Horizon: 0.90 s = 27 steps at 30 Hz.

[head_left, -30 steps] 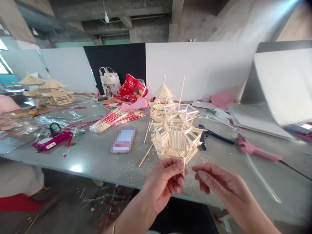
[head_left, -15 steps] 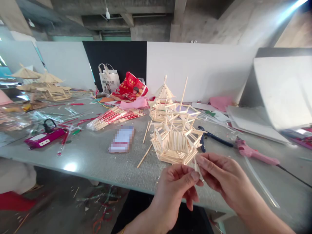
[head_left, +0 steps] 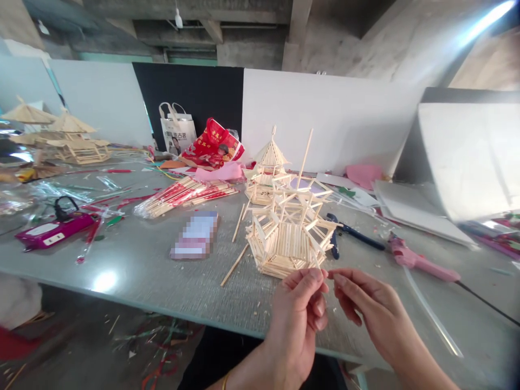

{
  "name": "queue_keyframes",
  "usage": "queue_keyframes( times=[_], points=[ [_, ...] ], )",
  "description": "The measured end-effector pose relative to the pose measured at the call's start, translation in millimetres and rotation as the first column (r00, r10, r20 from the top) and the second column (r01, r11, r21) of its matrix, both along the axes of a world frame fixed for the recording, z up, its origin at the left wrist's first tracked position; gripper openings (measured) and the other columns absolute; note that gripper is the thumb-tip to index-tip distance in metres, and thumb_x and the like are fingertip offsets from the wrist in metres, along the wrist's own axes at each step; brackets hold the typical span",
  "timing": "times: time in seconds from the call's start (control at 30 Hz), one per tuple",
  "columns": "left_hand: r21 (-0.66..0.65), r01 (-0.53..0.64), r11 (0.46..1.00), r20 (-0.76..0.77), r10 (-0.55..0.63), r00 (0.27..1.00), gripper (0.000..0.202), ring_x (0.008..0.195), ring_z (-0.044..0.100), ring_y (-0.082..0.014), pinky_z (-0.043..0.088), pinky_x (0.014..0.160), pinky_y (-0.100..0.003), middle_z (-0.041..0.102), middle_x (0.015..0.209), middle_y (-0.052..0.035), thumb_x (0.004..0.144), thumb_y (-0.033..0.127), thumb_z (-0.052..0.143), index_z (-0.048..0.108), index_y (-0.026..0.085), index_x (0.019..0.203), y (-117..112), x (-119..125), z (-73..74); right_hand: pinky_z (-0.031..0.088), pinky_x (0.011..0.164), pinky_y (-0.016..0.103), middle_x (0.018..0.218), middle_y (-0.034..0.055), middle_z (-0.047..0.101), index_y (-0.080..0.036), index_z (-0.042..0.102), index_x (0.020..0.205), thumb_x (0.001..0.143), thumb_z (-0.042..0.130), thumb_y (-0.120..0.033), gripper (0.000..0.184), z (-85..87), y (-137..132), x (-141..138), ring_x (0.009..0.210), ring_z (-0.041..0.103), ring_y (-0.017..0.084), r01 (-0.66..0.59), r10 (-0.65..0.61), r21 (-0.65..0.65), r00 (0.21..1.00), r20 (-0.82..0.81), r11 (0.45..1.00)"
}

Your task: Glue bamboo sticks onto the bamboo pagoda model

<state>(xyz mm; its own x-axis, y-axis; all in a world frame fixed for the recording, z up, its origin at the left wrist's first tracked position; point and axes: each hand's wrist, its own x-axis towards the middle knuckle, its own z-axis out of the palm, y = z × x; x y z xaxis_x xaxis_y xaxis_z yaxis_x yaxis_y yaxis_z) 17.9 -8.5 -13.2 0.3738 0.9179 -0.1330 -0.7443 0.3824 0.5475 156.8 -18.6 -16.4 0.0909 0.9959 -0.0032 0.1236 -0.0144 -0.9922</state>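
Note:
In front of me on the table stands a half-built pavilion model point(head_left: 290, 241) made of thin wooden sticks, with one long stick rising from it. My left hand point(head_left: 296, 314) is closed, thumb against fingers, on a short pale wooden stick point(head_left: 315, 261) whose tip overlaps the model's near edge in view. Just right of it, my right hand point(head_left: 365, 300) is pinched shut, its fingertips almost meeting the left ones. Whatever it may hold is too small to make out. A taller pavilion model with a pointed roof point(head_left: 271, 154) stands behind.
Left of the model lie a phone point(head_left: 195, 235), loose sticks point(head_left: 234, 264), bundled sticks point(head_left: 182, 196) and a purple power strip point(head_left: 54, 230). Dark-blue pliers point(head_left: 361, 236) and a pink glue gun point(head_left: 422, 261) with a cord lie right. White boards point(head_left: 422, 214) sit farther back.
The pale stick, held between both hands before, is now in my left fingers and points up. Both hands have shifted slightly, and the camera view has turned a little.

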Motion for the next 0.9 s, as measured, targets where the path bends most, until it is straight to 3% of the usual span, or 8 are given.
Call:
queue_keyframes(
  times=[0.23, 0.5, 0.77, 0.9],
  points=[
    [0.028, -0.035, 0.999, -0.046, 0.036, 0.998, 0.018, 0.044, 0.035, -0.0015, 0.022, 0.039, -0.016, 0.053, 0.064, 0.0020, 0.077, 0.027, 0.068, 0.062, 0.011, 0.078, 10, 3, -7.7, 0.028, 0.039, 0.019, 0.054, -0.0025, 0.047, -0.012, 0.062, 0.090, 0.077, 0.061, -0.053, 0.043, 2.8, 9, -4, 0.043, 0.039, 0.006, -0.048, 0.047, 0.015, 0.998, 0.050, 0.999],
    [0.088, -0.047, 0.995, -0.146, 0.060, 0.988, 0.020, 0.041, 0.033, -0.0032, 0.023, 0.037, -0.017, 0.048, 0.055, 0.0035, 0.077, 0.028, 0.066, 0.058, 0.012, 0.068, 13, -1, -3.5, 0.029, 0.041, 0.019, 0.052, -0.0030, 0.046, -0.014, 0.063, 0.086, 0.079, 0.058, -0.051, 0.038, 2.9, 14, -12, 0.043, 0.038, 0.007, -0.080, 0.077, 0.020, 0.992, 0.098, 0.997],
    [0.120, -0.007, 0.993, -0.159, 0.026, 0.987, 0.020, 0.038, 0.032, -0.0027, 0.023, 0.036, -0.017, 0.046, 0.049, 0.0045, 0.075, 0.029, 0.067, 0.060, 0.012, 0.066, 18, -3, -2.3, 0.026, 0.042, 0.019, 0.056, -0.0012, 0.051, -0.013, 0.060, 0.092, 0.082, 0.053, -0.055, 0.043, -12.0, 13, -10, 0.045, 0.036, 0.007, -0.154, 0.156, -0.024, 0.982, 0.109, 0.988],
    [0.086, -0.003, 0.996, -0.106, 0.012, 0.994, 0.018, 0.040, 0.034, -0.0019, 0.024, 0.036, -0.016, 0.050, 0.056, 0.0032, 0.076, 0.027, 0.067, 0.062, 0.011, 0.071, 17, -3, -1.7, 0.027, 0.044, 0.019, 0.061, 0.0003, 0.055, -0.014, 0.060, 0.092, 0.085, 0.051, -0.052, 0.040, -18.1, 12, -8, 0.049, 0.038, 0.007, -0.197, 0.199, -0.025, 0.972, 0.128, 0.980]
  ],
)
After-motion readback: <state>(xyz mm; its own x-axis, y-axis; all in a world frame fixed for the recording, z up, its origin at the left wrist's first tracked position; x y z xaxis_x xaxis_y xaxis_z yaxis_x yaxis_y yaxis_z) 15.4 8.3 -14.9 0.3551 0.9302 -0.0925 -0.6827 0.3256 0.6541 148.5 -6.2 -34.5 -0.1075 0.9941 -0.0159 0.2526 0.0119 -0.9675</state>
